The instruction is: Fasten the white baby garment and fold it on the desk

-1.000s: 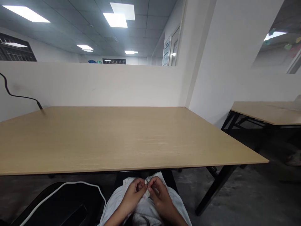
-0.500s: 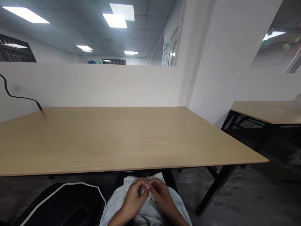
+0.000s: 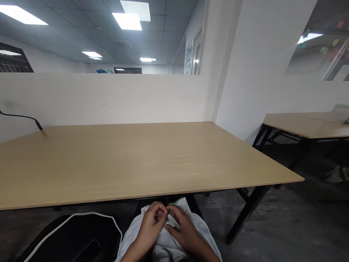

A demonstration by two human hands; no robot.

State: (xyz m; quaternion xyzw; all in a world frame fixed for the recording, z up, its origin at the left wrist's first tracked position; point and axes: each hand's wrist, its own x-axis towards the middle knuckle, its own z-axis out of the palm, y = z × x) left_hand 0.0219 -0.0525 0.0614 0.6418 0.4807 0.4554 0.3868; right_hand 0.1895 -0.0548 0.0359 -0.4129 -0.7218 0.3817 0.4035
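Both my hands are low over my lap, with a white cloth (image 3: 185, 205) bearing a faint print beneath them. My left hand (image 3: 152, 222) is closed in a pinch, thumb against the forefinger; whatever is between the tips is too small to make out. Close beside it, my right hand (image 3: 183, 228) has its fingers bent, with the thumb standing apart from the forefinger. Its forefinger tip meets the left fingertips. Patterned white cloth shows in the gap between the right thumb and forefinger.
A wooden table (image 3: 152, 156) stands in front of me, its near edge just beyond my hands. A black seat (image 3: 73, 236) with a white cable (image 3: 89, 213) across it is at left. A black cable (image 3: 24, 116) hangs at the wall; another table (image 3: 305, 125) stands right.
The small white bit between my fingertips no longer shows. My right thumb has come away from its forefinger and moved down. The view has turned slightly right.
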